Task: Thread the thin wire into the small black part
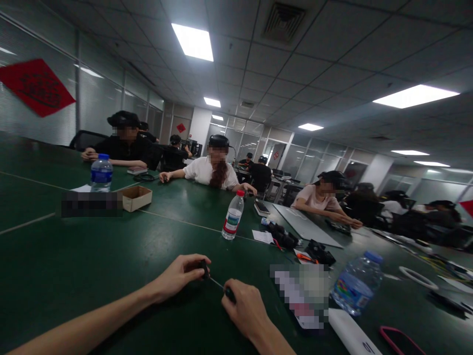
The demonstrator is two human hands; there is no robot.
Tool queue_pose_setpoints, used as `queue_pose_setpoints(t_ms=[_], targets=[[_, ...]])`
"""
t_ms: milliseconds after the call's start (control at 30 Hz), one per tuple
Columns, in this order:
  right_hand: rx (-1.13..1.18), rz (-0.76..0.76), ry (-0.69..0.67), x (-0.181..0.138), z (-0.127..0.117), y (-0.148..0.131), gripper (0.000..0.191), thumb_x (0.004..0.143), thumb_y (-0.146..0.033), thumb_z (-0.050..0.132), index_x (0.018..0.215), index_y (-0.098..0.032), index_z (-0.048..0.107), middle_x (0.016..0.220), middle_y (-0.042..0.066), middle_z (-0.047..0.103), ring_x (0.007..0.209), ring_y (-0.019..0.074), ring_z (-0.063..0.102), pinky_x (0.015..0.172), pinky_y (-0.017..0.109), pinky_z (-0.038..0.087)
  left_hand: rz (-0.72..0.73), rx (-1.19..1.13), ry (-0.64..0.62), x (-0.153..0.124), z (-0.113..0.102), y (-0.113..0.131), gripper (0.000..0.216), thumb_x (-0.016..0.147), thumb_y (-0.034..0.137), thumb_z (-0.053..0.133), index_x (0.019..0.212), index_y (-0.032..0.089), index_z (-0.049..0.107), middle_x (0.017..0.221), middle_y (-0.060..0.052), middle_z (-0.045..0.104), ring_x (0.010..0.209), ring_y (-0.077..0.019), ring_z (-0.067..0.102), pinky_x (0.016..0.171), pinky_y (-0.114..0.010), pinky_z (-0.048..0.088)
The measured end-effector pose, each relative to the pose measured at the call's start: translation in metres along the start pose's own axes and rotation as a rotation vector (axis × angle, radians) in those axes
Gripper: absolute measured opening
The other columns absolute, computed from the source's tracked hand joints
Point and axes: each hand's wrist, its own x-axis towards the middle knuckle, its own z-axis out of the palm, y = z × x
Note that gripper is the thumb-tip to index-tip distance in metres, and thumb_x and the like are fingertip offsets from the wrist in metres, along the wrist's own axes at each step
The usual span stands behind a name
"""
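Both my hands rest low on the dark green table (92,261). My left hand (181,276) pinches a small black part (204,268) between thumb and fingers. My right hand (246,308) is curled shut around the black handle of a thin screwdriver (221,288). Its metal shaft runs up-left to the small black part. The two hands are a short span apart, joined by the tool.
A plastic water bottle with a red cap (232,215) stands beyond my hands, and another bottle (356,288) lies to the right. A cardboard box (136,197), black devices (284,235), a white ring (417,277) and a pink-edged phone (401,340) lie about. Several people sit along the table's far side.
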Motion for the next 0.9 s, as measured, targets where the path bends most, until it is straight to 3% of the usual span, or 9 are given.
queue_pose_setpoints(t_ms=[300,633,900], targets=[[-0.017,0.068,-0.009,0.0013,0.0042,0.0035,0.01,0.081,-0.021,0.054,0.088,-0.021,0.061,0.088,0.002,0.068,0.077,0.0164,0.062,0.066,0.023,0.038,0.035,-0.012,0.012,0.0041,0.0008,-0.0079,0.038,0.079,0.036,0.066,0.113,0.019,0.061,0.106,-0.007,0.067,0.099,-0.0226,0.06,0.093,-0.039,0.044],[0.023,0.029,0.007,-0.0003,0.0024,0.0035,0.013,0.082,-0.019,0.052,0.09,-0.021,0.062,0.088,0.002,0.068,0.077,0.0157,0.062,0.066,0.023,0.038,0.015,0.124,0.061,0.0,0.0007,0.0017,0.038,0.08,0.035,0.063,0.114,0.019,0.063,0.109,-0.006,0.062,0.099,-0.0218,0.056,0.09,-0.036,0.044],[0.048,0.003,0.029,0.0001,0.0051,0.0039,0.017,0.082,-0.02,0.051,0.095,-0.023,0.062,0.089,0.0,0.068,0.077,0.0152,0.062,0.067,0.023,0.039,0.009,0.073,0.057,0.0014,0.0007,-0.0018,0.037,0.081,0.032,0.062,0.115,0.019,0.061,0.104,-0.006,0.061,0.094,-0.0213,0.058,0.086,-0.035,0.048]])
